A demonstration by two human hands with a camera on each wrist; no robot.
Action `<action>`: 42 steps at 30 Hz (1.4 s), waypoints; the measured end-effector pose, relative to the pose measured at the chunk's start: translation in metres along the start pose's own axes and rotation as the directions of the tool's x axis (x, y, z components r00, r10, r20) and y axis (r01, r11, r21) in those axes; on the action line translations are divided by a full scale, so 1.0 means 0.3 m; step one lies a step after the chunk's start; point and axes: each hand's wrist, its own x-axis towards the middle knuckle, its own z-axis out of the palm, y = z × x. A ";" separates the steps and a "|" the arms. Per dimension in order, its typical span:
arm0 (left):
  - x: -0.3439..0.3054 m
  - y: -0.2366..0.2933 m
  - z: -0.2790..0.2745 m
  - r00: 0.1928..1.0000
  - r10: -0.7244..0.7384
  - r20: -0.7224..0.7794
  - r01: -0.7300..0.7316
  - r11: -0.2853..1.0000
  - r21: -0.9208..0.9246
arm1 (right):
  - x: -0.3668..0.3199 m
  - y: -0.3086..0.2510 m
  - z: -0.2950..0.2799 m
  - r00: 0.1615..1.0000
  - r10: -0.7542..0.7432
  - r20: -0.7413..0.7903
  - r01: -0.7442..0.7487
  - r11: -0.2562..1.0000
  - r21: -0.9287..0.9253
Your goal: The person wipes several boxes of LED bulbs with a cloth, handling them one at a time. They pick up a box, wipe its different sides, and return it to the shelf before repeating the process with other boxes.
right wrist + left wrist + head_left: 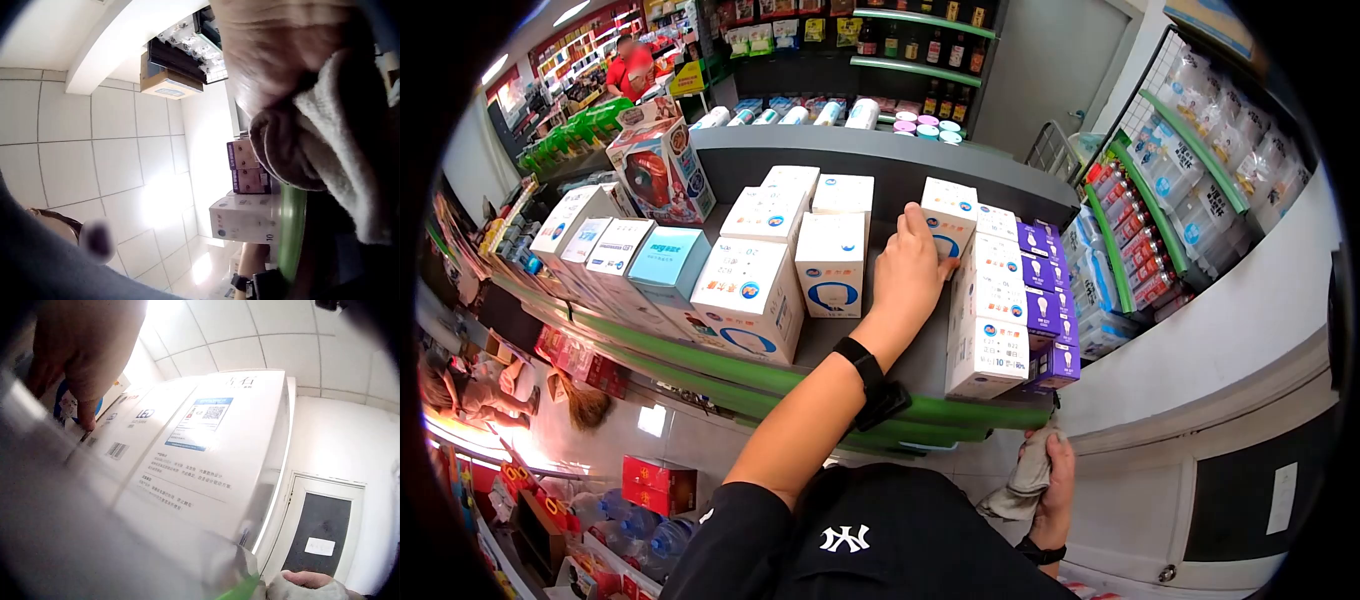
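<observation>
In the head view my left hand (908, 278) reaches over the shelf to a white bulb box (949, 205) with a blue ring, at the back of a row. Its fingers lie along the box's left side, and the thumb is at the front face. In the left wrist view that hand (94, 350) is beyond white LED boxes (212, 444). My right hand (1057, 475), low by the shelf's front corner, grips a grey-white cloth (1022, 485). Folds of the cloth (337, 150) hang from the palm in the right wrist view.
White boxes (988, 355) and purple bulb boxes (1055, 362) line the shelf's right end. More white boxes (745, 290) and a teal box (668, 258) stand left of my arm. A green edge strip (940, 425) runs along the front. Someone in red (630, 70) is far back.
</observation>
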 end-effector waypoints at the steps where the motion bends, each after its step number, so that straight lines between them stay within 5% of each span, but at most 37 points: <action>1: -0.001 -0.004 0.002 1.000 -0.002 0.001 0.002 1.000 -0.007 | 0.006 0.014 -0.014 1.000 0.018 0.003 -0.018 1.000 0.003; 14: -0.003 -0.018 0.017 1.000 -0.005 0.008 0.005 0.999 -0.034 | 0.029 0.016 0.018 0.999 -0.050 -0.015 0.048 0.996 -0.079; 24: -0.061 0.035 -0.047 0.999 -0.034 0.014 0.034 0.999 -0.032 | 0.025 -0.007 -0.003 0.997 0.039 0.064 -0.040 0.999 0.015; 28: -0.179 0.110 -0.205 0.988 0.141 -0.066 -0.145 0.987 -0.064 | 0.019 -0.007 -0.007 0.998 0.011 0.060 -0.013 1.000 0.021; 33: -0.239 0.104 -0.396 0.943 0.292 -0.158 -0.195 0.873 0.446 | 0.011 -0.003 -0.053 0.991 0.107 0.079 -0.112 0.992 0.052; 34: -0.235 0.089 -0.417 0.952 0.278 -0.126 -0.176 0.837 0.519 | 0.014 0.001 -0.082 0.966 0.185 0.179 -0.209 0.969 0.129; 37: -0.233 0.048 -0.451 0.976 0.216 0.006 -0.150 0.657 0.739 | 0.033 0.021 -0.130 0.855 0.262 0.447 -0.491 0.685 0.538; 38: -0.236 0.031 -0.454 0.981 0.182 0.069 -0.174 0.663 0.728 | 0.038 0.052 -0.138 0.843 0.211 0.496 -0.523 0.538 0.661; 41: -0.261 0.049 -0.471 0.966 0.255 0.046 -0.219 0.711 0.669 | -0.069 -0.025 -0.040 0.918 0.270 0.291 -0.396 0.684 0.613; 42: -0.271 0.064 -0.485 0.965 0.259 0.050 -0.232 0.744 0.627 | -0.102 -0.055 -0.005 0.903 0.273 0.331 -0.424 0.685 0.593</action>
